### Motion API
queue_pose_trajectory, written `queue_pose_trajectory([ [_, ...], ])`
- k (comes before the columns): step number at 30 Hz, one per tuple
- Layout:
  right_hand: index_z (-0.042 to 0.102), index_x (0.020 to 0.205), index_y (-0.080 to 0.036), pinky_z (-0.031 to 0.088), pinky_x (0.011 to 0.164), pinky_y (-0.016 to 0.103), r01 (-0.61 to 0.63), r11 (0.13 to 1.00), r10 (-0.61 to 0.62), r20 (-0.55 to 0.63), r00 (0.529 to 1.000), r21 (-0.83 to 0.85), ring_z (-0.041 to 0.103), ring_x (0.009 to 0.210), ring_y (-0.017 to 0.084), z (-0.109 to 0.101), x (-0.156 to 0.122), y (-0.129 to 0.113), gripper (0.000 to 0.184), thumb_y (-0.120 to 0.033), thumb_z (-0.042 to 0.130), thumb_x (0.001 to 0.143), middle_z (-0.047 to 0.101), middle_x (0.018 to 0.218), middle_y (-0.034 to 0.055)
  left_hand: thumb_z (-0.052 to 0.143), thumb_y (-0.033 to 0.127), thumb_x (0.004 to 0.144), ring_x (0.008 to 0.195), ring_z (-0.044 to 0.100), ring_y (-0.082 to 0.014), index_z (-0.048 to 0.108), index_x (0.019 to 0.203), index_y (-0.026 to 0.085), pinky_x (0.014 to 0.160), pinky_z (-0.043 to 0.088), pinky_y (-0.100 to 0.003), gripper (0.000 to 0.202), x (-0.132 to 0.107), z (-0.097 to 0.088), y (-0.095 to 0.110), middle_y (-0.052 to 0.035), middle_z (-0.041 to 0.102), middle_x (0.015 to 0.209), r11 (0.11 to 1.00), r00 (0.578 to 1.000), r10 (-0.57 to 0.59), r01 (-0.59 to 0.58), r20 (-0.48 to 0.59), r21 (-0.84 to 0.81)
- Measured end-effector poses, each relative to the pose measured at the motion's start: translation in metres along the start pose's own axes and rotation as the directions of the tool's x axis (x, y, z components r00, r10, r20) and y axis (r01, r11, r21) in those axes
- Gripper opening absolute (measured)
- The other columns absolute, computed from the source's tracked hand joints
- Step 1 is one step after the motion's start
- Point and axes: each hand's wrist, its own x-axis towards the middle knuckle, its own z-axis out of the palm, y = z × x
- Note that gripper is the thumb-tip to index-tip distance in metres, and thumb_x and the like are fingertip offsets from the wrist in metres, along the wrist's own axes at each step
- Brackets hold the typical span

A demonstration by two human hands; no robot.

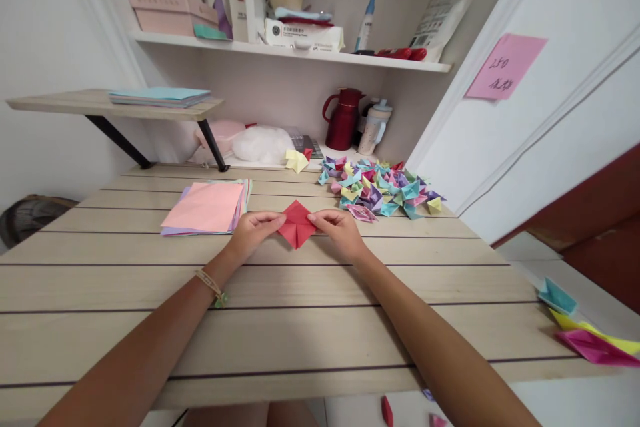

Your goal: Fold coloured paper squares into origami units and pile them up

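Red paper (297, 235), one sheet, over the table's (300, 340) middle, makes a diamond pointing near and far; I cannot tell a long axis. My left hand (249, 232) and right hand (342, 231) each pinch a side corner. One stack (205, 207) lies left, three boats (595, 345) near right.

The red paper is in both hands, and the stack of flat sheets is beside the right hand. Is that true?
Not quite: the head view shows the stack beside the left hand, not the right hand. The red paper is in both, as you said.
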Motion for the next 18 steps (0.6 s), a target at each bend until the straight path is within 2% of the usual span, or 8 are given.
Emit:
queue_pose_trajectory([
  [4, 0.064, 0.088, -0.018, 0.05, 0.057, 0.025, 0.057, 0.998, -0.055, -0.045, 0.997, 0.034, 0.06, 0.058, 0.012, -0.0001, 0.0022, 0.0049, 0.027, -0.031, 0.07, 0.065, 0.066, 0.064, -0.0006, 0.071, 0.034, 0.063, 0.072, 0.065, -0.0187, 0.065, 0.088, 0.013, 0.069, 0.053, -0.031, 0.033, 0.0007, 0.0022, -0.0028, -0.0072, 0.071, 0.079, 0.999, 1.0, -0.021, 0.021, -0.002, -0.045],
  [6, 0.065, 0.082, -0.018, 0.05, 0.059, 0.025, 0.083, 0.997, -0.083, -0.043, 0.996, -0.003, 0.06, 0.061, 0.012, -0.0002, 0.0023, 0.0063, 0.022, -0.031, 0.069, 0.066, 0.066, 0.068, 0.0008, 0.069, 0.034, 0.065, 0.065, 0.065, -0.0164, 0.06, 0.091, 0.015, 0.062, 0.053, -0.03, 0.034, 0.0014, 0.0026, -0.0043, -0.0035, 0.069, 0.073, 0.996, 1.0, -0.027, 0.027, 0.005, -0.091],
  [8, 0.067, 0.08, -0.017, 0.051, 0.063, 0.026, 0.083, 0.996, -0.084, -0.017, 0.996, -0.045, 0.062, 0.066, 0.014, 0.0004, 0.0014, 0.0068, 0.021, -0.031, 0.069, 0.065, 0.068, 0.074, 0.0034, 0.068, 0.034, 0.066, 0.062, 0.064, -0.0148, 0.06, 0.087, 0.016, 0.06, 0.053, -0.028, 0.028, 0.0024, 0.0019, -0.005, -0.0018, 0.068, 0.07, 0.997, 1.0, -0.011, 0.011, -0.009, -0.077],
  [11, 0.067, 0.089, -0.017, 0.052, 0.067, 0.03, 0.031, 0.999, -0.029, 0.044, 0.999, -0.045, 0.063, 0.072, 0.017, 0.0022, -0.0008, 0.0061, 0.032, -0.03, 0.073, 0.06, 0.069, 0.081, 0.0049, 0.067, 0.032, 0.067, 0.071, 0.064, -0.0158, 0.064, 0.079, 0.014, 0.066, 0.052, -0.026, 0.022, 0.0029, 0.0005, -0.0033, -0.0053, 0.069, 0.078, 0.999, 0.999, 0.034, -0.034, -0.028, 0.019],
  [13, 0.065, 0.096, -0.017, 0.053, 0.069, 0.031, -0.001, 1.0, 0.002, 0.068, 0.998, -0.017, 0.064, 0.075, 0.018, 0.0034, -0.0018, 0.0051, 0.042, -0.028, 0.076, 0.056, 0.069, 0.086, 0.0047, 0.067, 0.031, 0.067, 0.082, 0.064, -0.0184, 0.066, 0.083, 0.013, 0.075, 0.051, -0.028, 0.024, 0.0018, 0.0003, -0.0007, -0.0081, 0.069, 0.088, 0.998, 0.999, 0.047, -0.047, -0.012, 0.04],
  [16, 0.064, 0.1, -0.018, 0.053, 0.073, 0.033, -0.011, 1.0, 0.009, 0.082, 0.997, 0.018, 0.065, 0.08, 0.019, 0.0038, -0.0016, 0.0041, 0.049, -0.026, 0.077, 0.054, 0.069, 0.09, 0.0042, 0.072, 0.027, 0.062, 0.092, 0.062, -0.0212, 0.065, 0.095, 0.013, 0.083, 0.049, -0.033, 0.036, -0.0014, 0.0012, 0.0031, -0.0105, 0.067, 0.101, 0.999, 0.998, 0.034, -0.034, 0.056, -0.01],
  [18, 0.063, 0.101, -0.019, 0.052, 0.076, 0.034, -0.007, 0.999, 0.003, 0.085, 0.996, 0.049, 0.064, 0.082, 0.019, 0.0031, -0.0005, 0.0042, 0.051, -0.025, 0.078, 0.053, 0.069, 0.092, 0.0041, 0.076, 0.023, 0.057, 0.09, 0.063, -0.0213, 0.061, 0.105, 0.013, 0.082, 0.05, -0.035, 0.051, -0.0032, 0.0015, 0.0039, -0.0117, 0.065, 0.106, 0.999, 0.992, 0.008, -0.001, 0.126, -0.055],
])
